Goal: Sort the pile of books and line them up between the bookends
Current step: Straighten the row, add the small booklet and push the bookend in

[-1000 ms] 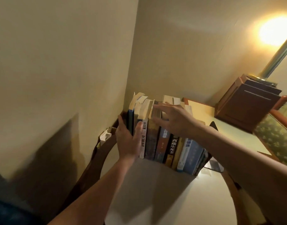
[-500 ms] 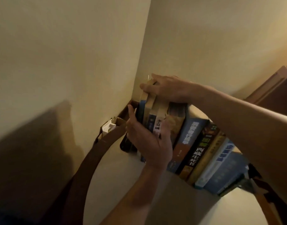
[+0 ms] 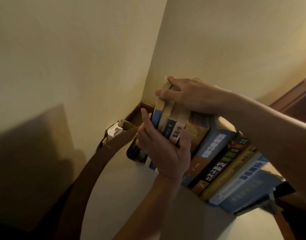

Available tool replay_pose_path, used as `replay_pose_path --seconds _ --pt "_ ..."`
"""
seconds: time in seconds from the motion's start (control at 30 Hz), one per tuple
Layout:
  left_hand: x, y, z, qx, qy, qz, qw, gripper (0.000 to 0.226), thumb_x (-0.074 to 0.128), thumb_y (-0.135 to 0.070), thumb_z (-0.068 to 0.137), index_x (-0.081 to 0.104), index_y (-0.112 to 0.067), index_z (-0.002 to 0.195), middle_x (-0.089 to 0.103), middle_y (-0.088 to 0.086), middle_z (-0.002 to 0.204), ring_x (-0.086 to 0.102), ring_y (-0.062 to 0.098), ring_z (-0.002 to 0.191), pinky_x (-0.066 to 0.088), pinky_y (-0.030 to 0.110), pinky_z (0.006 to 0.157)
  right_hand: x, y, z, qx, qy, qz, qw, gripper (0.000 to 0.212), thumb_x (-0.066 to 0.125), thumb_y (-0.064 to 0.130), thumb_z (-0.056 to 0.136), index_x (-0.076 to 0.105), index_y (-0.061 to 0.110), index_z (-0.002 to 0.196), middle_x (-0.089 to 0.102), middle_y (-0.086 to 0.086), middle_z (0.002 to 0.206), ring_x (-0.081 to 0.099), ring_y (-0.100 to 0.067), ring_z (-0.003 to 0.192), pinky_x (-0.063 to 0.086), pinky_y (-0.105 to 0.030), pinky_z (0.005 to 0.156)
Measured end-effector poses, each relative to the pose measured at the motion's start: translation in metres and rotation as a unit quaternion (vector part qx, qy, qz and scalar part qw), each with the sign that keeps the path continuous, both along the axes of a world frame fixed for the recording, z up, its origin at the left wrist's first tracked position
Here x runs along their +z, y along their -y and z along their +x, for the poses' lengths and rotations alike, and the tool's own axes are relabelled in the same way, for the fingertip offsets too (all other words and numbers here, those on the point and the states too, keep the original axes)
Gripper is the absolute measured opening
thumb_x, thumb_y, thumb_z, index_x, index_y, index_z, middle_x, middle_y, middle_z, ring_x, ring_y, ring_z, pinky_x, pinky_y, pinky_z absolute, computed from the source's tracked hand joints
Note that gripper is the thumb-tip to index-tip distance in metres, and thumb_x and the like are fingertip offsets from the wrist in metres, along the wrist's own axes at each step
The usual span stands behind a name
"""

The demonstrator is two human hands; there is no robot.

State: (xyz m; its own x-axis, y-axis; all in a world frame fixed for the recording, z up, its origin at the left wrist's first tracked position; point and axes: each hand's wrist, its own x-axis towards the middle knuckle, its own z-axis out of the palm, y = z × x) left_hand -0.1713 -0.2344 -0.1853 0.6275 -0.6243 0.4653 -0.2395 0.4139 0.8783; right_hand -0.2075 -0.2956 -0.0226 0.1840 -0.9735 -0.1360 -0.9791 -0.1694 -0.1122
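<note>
In the head view, your left hand (image 3: 163, 151) grips the spines of the four thin books (image 3: 167, 125) at the left end of the row, with its fingers (image 3: 145, 116) curled round one side and the thumb on the other. Your right hand (image 3: 185, 96) clamps over their top edges. The row of books (image 3: 216, 153) stands tilted on the round desk (image 3: 114, 187), in the corner by the wall (image 3: 79, 66). A dark bookend (image 3: 132, 152) sits just left of it.

Beige wall (image 3: 79, 58) corner, warm light
</note>
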Motion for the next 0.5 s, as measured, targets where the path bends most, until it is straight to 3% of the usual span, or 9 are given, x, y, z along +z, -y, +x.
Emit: replay_pose_path --seconds 0.2,0.33,0.5 --pt "-0.003 0.004 0.002 0.013 0.009 -0.006 1.000 0.087 0.033 -0.072 0.091 0.033 -0.008 0.150 0.049 0.004 0.123 0.045 0.015 0.116 0.041 0.053 0.094 -0.002 0.000 -0.002 0.003 -0.019 0.010 1.000 0.092 0.032 0.076 0.092 0.015 0.017 0.160 0.024 -0.002 0.165 0.026 -0.023 0.149 0.026 -0.041 0.116" --pt "-0.008 0.005 0.004 0.009 0.021 -0.013 1.000 0.083 0.028 -0.069 0.095 0.027 -0.010 0.152 0.049 0.006 0.125 0.046 0.015 0.115 0.041 0.051 0.095 -0.004 -0.001 -0.006 0.021 -0.063 0.024 0.997 0.098 0.019 0.085 0.087 0.007 0.022 0.161 0.011 -0.004 0.168 0.014 -0.021 0.154 0.017 -0.042 0.122" --pt "-0.016 0.005 0.000 0.022 0.084 -0.014 0.996 0.066 0.017 -0.059 0.102 0.012 -0.020 0.155 0.036 0.007 0.140 0.043 0.027 0.121 0.037 0.045 0.103 -0.008 -0.003 -0.005 0.046 -0.091 0.060 0.993 0.142 -0.010 0.106 0.037 0.000 0.035 0.159 -0.007 -0.008 0.168 0.002 -0.027 0.155 0.014 -0.050 0.124"
